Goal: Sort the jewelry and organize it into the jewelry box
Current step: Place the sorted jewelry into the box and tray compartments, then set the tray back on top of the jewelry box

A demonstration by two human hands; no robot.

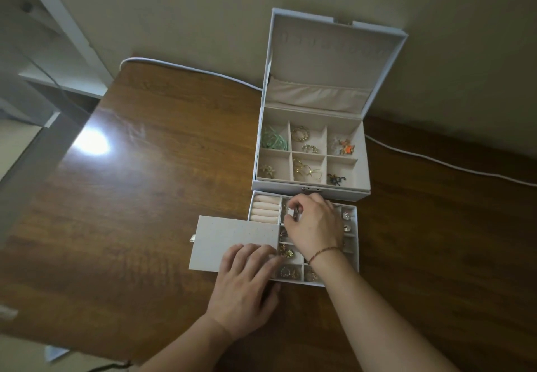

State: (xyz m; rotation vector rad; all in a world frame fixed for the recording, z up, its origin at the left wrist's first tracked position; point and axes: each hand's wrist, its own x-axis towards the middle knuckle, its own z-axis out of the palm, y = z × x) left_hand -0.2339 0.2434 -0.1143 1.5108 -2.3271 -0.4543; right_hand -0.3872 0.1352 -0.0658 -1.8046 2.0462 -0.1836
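A dark wooden desk [145, 197] fills most of the view, with a white cable [436, 160] running along its far edge by the wall. On the desk stands the pale jewelry box [311, 188], its lid [334, 60] raised upright. Its six upper compartments hold green loops [274, 138], gold rings [300, 133], an orange-and-clear piece [344, 145], gold hoops [306, 169] and a dark trinket [335, 179].

Just in front of the box, touching it, lies a divided tray [353, 251] with a row of cream ring rolls [265, 210] in its far left section and small gold pieces in its cells. A flat grey insert card [229, 236] overlaps the tray's left side.

The left hand [247, 278] rests flat on the card's near corner, fingers straight. The right hand [315, 226] reaches over the tray, its grip narrow: thumb and forefinger pinch what seems to be a small earring [292, 213] above a far cell.
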